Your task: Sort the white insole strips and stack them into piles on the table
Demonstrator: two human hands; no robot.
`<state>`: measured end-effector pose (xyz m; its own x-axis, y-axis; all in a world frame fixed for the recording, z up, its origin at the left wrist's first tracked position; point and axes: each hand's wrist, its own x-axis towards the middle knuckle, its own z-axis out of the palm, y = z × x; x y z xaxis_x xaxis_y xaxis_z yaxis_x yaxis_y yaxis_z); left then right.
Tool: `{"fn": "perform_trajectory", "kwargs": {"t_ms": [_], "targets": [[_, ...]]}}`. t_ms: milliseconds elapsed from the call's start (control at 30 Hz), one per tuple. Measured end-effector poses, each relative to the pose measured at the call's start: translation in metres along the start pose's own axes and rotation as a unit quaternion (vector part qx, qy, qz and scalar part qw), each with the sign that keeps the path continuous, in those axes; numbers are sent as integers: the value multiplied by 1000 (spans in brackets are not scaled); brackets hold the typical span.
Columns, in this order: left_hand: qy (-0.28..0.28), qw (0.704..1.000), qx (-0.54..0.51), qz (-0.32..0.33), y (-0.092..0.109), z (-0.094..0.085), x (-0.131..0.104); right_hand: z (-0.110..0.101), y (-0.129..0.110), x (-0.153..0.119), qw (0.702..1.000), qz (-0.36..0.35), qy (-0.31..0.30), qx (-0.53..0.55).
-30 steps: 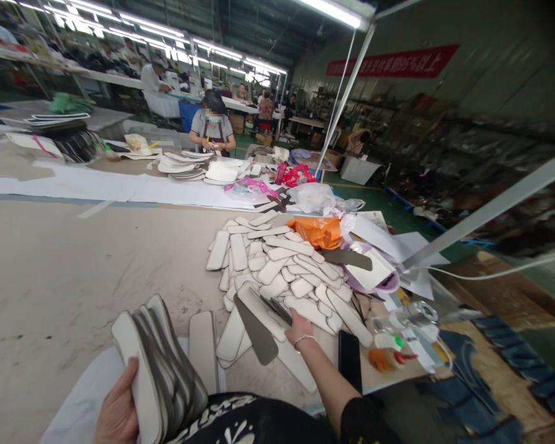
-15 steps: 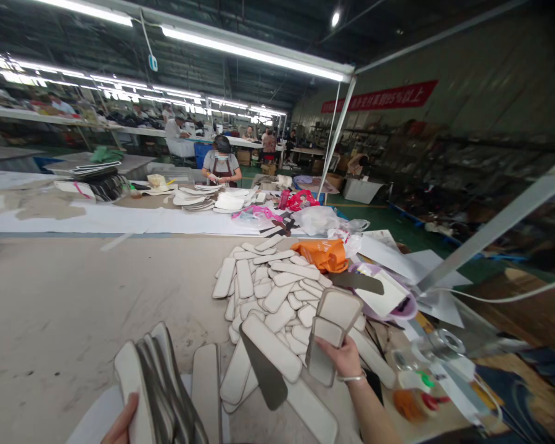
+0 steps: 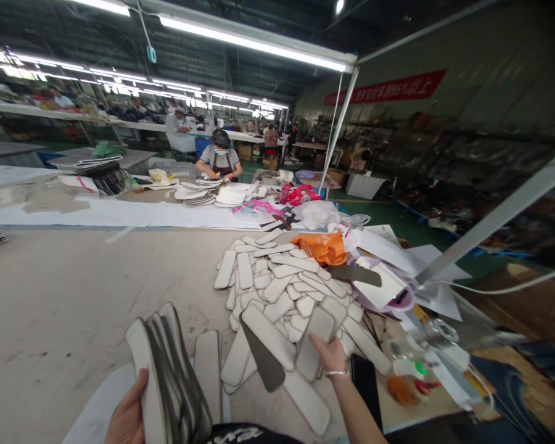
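Note:
At the lower left, my left hand (image 3: 128, 414) is closed on the side of a stack of pale, rounded padded strips (image 3: 169, 370) with grey backs, standing on edge. My right hand (image 3: 329, 356), with a bracelet at the wrist, grips a pale padded piece (image 3: 311, 348) by its right side. That piece overlaps another padded piece (image 3: 335, 313) behind it; whether my hand holds both I cannot tell. Beyond them spreads a loose pile of white padded strips (image 3: 277, 288). A dark grey strip (image 3: 266, 364) lies in front of the pile, and a single strip (image 3: 207, 373) lies beside my stack.
A black phone (image 3: 366, 391) lies right of my right forearm. Further right are a jar with orange contents (image 3: 400, 391), a clear tape roll (image 3: 444, 333) and a purple basin (image 3: 404, 301). An orange bag (image 3: 324, 248) sits behind the pile. A co-worker (image 3: 219, 161) works across the table.
My right hand has moved slightly left and down with its padded piece, now tilted. My left hand and its stack sit a little higher and further right in view. The phone shows more fully.

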<state>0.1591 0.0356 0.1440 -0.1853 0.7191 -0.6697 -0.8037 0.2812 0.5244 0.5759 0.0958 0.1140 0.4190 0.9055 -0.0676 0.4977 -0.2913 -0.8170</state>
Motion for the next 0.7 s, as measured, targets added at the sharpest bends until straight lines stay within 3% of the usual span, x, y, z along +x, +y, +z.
{"fn": "perform_trajectory", "kwargs": {"t_ms": [67,133,233,333,500,700], "targets": [[-31,999,-13,-13,-2,4,5,10,-28,5,999,-4,-36,22],[-60,997,-25,-37,-4,9,10,30,-62,1,992,-25,-113,51],[-84,994,-33,-61,-9,19,14,77,-113,-17,967,-50,-227,108],[-104,991,-15,-79,-11,27,13,125,-152,-40,951,-71,-288,86],[-136,985,11,-102,-3,26,7,176,-191,-65,936,-118,-329,50],[-135,988,-23,-73,7,5,10,195,-216,-96,908,-162,-386,9]]}}
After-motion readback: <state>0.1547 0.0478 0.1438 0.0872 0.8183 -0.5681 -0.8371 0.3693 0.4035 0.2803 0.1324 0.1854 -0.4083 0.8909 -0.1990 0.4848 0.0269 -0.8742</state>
